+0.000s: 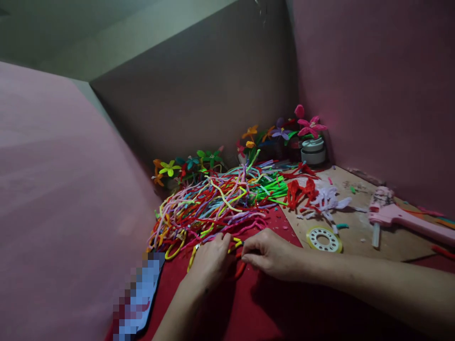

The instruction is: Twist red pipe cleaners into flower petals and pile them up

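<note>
My left hand (212,255) is closed low over the red table surface, its fingers around a yellow pipe cleaner (234,244). Part of the yellow stem curves out on the far side of that hand. Close by on the right, my right hand (268,253) pinches the other end of the yellow piece between thumb and fingers. The fingertips partly hide the grip. An orange-red pipe cleaner (241,271) bends in a curve below and between the hands. Just beyond them lies a big heap of multicoloured pipe cleaners (213,199).
At right, a pink glue gun (394,213) and a tape roll (324,239) lie on a brown board (295,222), near red and white fuzzy pieces (327,199). A phone (142,296) lies at left. Finished pipe-cleaner flowers (280,132) and a grey lidded container (313,151) stand behind.
</note>
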The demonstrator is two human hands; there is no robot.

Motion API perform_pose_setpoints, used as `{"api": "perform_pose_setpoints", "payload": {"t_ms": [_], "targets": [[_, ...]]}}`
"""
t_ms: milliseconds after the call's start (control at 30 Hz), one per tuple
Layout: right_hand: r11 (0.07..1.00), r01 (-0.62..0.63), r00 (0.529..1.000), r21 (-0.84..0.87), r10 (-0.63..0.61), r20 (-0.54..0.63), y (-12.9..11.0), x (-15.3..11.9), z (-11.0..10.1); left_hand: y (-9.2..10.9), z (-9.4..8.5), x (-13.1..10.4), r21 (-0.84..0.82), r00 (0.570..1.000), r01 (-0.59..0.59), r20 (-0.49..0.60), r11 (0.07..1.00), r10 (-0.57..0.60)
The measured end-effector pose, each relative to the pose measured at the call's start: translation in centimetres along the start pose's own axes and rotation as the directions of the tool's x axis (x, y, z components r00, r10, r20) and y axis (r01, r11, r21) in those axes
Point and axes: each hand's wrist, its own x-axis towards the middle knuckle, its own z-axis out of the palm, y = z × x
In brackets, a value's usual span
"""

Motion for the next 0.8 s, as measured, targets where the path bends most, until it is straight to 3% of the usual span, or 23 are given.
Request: {"api": "perform_pose_setpoints", "payload": {"t_ms": [133,333,433,567,700,800], "targets": [[0.998,-0.020,0.999,-0.057,0.017,-0.047,0.9,0.5,0.1,-2.0,-1.6,1.1,-0.164,0.990,-0.024,-0.144,0.986,0.001],[0.952,0.100,0.980,-0.290,-0.144,-0.136,4.2,-0.4,1.3,-4.8,-4.8,3.7,-0.157,0.938,0.046,-0.333,0.987,-0.097],[0.901,0.167,0.977,-0.400,-0.207,-0.057,4.6,-0.8,1.7,-5.9,-6.0,5.8,-0.103,0.915,0.135,-0.368,0.986,-0.164],[0.876,0.205,0.978,-0.437,-0.201,0.055,4.1,-0.9,1.7,-7.3,-6.3,8.9,-0.051,0.871,0.189,-0.452,0.981,-0.192],[0.869,0.198,0.980,-0.454,-0.177,0.089,3.9,-0.8,1.6,-8.4,-6.2,11.1,-0.041,0.818,0.256,-0.522,0.966,-0.239],[0.873,0.203,0.979,-0.444,-0.173,0.108,3.7,-0.9,1.5,-8.7,-6.2,12.0,-0.032,0.806,0.283,-0.534,0.959,-0.256]]}}
